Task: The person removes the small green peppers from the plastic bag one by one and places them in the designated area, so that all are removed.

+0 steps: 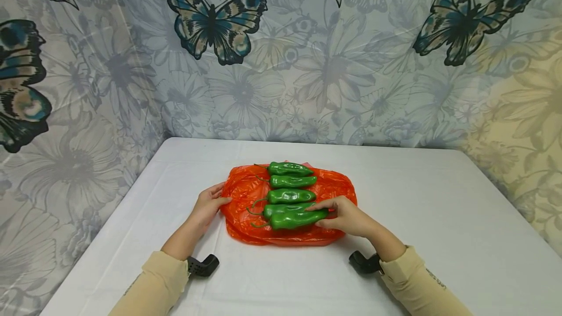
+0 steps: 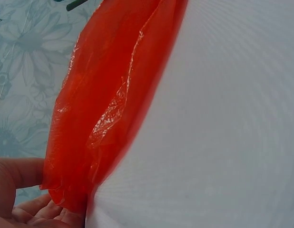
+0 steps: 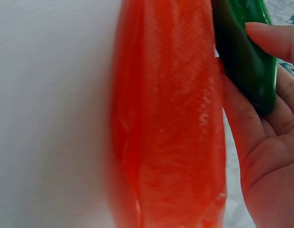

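Note:
Several long green peppers (image 1: 291, 196) lie side by side in a column on a crinkled red plastic bag (image 1: 241, 184), their thin stems pointing left. My left hand (image 1: 205, 208) pinches the bag's left edge; in the left wrist view the thumb lies at the side of the red plastic (image 2: 104, 90) and the other fingers are under it. At the near end of the column, my right hand (image 1: 349, 216) holds the tip of the nearest pepper (image 1: 294, 219) between thumb and fingers. The right wrist view shows that green pepper (image 3: 249, 61) between them.
The bag lies on a white-covered table (image 1: 281, 282) with rounded far corners. Behind and at the left hangs a floral cloth (image 1: 246, 91) printed with butterflies. Black wrist devices (image 1: 204, 265) sit on both forearms, next to rolled beige sleeves (image 1: 164, 272).

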The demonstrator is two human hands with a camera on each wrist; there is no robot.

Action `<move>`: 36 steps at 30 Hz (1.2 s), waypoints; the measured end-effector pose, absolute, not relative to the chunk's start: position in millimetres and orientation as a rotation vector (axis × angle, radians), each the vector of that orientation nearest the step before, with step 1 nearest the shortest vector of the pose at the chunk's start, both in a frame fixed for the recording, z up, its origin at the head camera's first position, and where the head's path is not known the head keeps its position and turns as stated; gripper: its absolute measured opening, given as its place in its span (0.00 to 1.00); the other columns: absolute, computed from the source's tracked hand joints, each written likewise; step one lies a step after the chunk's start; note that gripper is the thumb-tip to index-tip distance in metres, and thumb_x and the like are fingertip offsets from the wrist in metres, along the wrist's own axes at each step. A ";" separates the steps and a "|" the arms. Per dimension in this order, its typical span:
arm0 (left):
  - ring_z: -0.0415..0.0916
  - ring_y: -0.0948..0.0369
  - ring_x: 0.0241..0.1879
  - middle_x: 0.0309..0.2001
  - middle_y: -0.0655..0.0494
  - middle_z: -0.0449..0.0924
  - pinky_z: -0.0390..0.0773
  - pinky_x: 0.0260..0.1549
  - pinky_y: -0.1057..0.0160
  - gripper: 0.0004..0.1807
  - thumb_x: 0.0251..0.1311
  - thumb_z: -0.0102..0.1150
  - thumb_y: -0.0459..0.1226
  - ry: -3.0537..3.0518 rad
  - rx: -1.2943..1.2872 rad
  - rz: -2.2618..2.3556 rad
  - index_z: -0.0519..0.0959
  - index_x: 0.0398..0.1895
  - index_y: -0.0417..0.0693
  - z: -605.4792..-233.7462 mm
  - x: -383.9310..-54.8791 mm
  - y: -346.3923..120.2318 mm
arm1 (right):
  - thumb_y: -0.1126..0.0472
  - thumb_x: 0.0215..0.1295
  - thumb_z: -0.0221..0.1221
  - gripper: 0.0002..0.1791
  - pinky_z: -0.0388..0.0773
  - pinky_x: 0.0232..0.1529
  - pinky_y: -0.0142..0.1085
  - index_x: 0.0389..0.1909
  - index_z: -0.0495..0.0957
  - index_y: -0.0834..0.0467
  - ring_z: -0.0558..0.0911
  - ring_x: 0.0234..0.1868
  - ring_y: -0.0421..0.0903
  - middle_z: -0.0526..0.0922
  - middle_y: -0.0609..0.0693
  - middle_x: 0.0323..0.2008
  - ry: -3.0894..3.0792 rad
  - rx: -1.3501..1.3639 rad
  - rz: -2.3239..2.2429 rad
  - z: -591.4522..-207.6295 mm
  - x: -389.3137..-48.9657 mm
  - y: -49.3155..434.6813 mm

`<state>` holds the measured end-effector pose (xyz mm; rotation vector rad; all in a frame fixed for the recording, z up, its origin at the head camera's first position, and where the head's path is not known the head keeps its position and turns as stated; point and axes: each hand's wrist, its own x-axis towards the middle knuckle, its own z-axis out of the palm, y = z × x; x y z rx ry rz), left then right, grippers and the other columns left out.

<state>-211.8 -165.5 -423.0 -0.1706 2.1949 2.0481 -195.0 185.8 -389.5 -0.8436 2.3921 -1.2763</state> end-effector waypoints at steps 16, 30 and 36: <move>0.60 0.51 0.66 0.68 0.40 0.59 0.72 0.48 0.73 0.32 0.61 0.49 0.27 2.177 -0.242 2.008 0.56 0.69 0.36 -423.7 -214.9 -165.1 | 0.66 0.56 0.62 0.18 0.79 0.37 0.28 0.50 0.79 0.62 0.80 0.37 0.35 0.83 0.58 0.45 2.441 -0.866 -1.348 -383.1 -198.0 190.0; 0.58 0.49 0.67 0.68 0.37 0.57 0.71 0.49 0.73 0.32 0.61 0.48 0.26 2.180 -0.214 2.018 0.54 0.69 0.34 -424.2 -215.4 -166.0 | 0.68 0.55 0.61 0.20 0.80 0.38 0.29 0.51 0.78 0.64 0.80 0.37 0.35 0.81 0.62 0.47 2.459 -0.788 -1.381 -375.2 -203.3 200.0; 0.58 0.49 0.67 0.68 0.37 0.58 0.70 0.52 0.70 0.32 0.60 0.48 0.26 2.187 -0.221 2.010 0.55 0.69 0.33 -424.7 -215.7 -165.7 | 0.68 0.56 0.61 0.19 0.80 0.38 0.30 0.51 0.78 0.65 0.82 0.39 0.38 0.81 0.62 0.47 2.476 -0.788 -1.387 -370.3 -203.3 206.2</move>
